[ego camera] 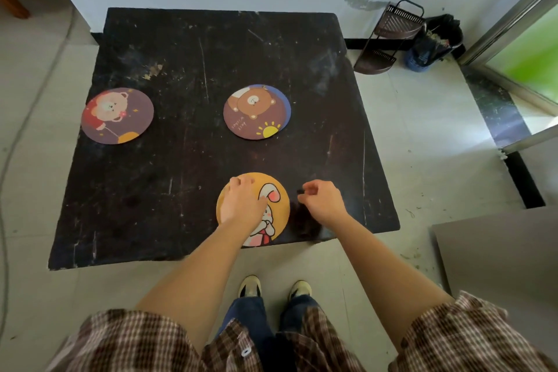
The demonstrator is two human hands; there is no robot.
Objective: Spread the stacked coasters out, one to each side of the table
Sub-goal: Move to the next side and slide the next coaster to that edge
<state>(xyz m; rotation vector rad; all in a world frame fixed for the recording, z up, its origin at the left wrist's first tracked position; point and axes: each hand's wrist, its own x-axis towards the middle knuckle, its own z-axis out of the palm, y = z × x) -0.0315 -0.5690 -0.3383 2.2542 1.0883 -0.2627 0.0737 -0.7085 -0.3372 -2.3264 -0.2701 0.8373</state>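
On the dark square table (187,190), an orange rabbit coaster (276,205) lies at the near edge. My left hand (241,202) rests flat on its left half, fingers down on it. My right hand (321,199) hovers just right of it, fingers loosely curled, holding nothing. A brown bear coaster (255,113) sits near the table's middle on top of a blue coaster (287,103) whose rim peeks out at the right. A purple bear coaster (117,115) lies at the left edge.
The table stands against a white wall. A brown corner rack (389,36) and a dark bucket (434,42) stand on the floor at the back right. A grey panel (498,260) is at the right. My feet (274,285) are just before the table.
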